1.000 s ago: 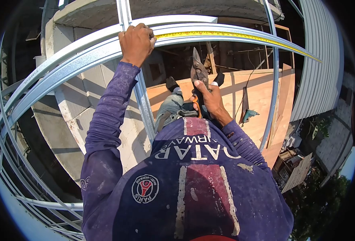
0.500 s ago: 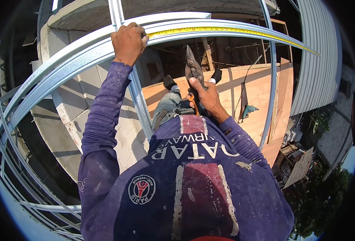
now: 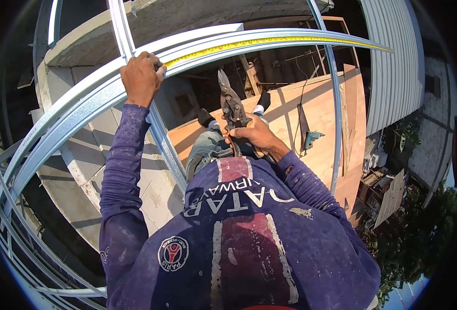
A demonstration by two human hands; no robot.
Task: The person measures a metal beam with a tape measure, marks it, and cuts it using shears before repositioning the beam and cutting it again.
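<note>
My left hand (image 3: 142,77) is closed at the near end of a yellow tape measure blade (image 3: 213,49), pressed against a galvanized metal channel (image 3: 96,99). The blade lies along the channel and runs right to its tapering far end. A small dark bit shows at my fingertips; I cannot make out whether it is the tape's case or hook. In front of my waist, my right hand (image 3: 257,135) grips a pair of tin snips (image 3: 232,103), jaws pointing up and away, orange showing on the handles.
Metal uprights (image 3: 334,93) cross the channel, and more framing (image 3: 11,227) spreads at left. My feet are by a plywood platform (image 3: 285,119), where a teal power drill (image 3: 312,138) lies with its cord. Concrete (image 3: 83,150) stands at left, corrugated sheeting (image 3: 393,62) at right.
The view has shifted, so the channel and my left hand appear farther left. My right hand's grip on the snips has altered, with the thumb lower on the handles.
</note>
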